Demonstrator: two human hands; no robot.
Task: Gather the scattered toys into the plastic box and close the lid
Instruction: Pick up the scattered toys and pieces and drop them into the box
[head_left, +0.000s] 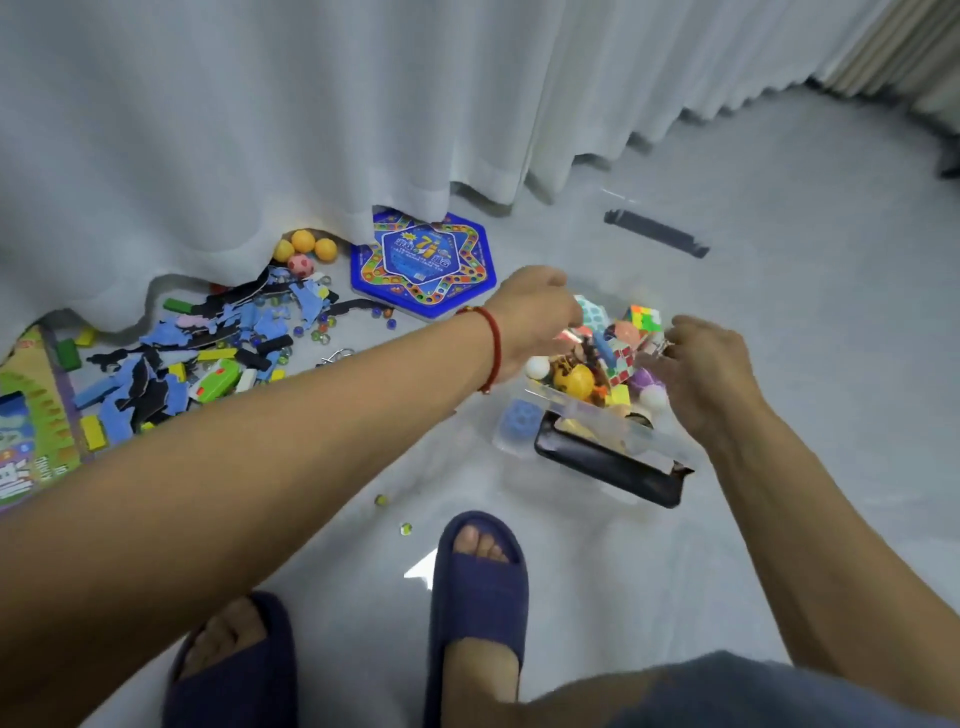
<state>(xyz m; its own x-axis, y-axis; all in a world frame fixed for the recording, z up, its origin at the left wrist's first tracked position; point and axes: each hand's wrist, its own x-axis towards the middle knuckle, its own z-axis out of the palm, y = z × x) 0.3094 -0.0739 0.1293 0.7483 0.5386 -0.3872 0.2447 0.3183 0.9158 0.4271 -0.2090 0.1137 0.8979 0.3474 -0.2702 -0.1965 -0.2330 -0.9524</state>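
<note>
Risk as I see it: the clear plastic box (597, 421) is already heaped, so anything I drop in could roll off and later block the lid. My left hand (535, 312) and right hand (701, 364) hover over it, fingers curled; I can't tell what they grip. It holds puzzle cubes (644, 318) and balls, while the hexagonal board (423, 262) and jigsaw pieces (156, 374) lie on the floor, left.

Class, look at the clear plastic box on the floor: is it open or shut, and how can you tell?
Open. The plastic box has no lid on top, toys are heaped above its rim, and both hands, left and right, are over them.
</note>
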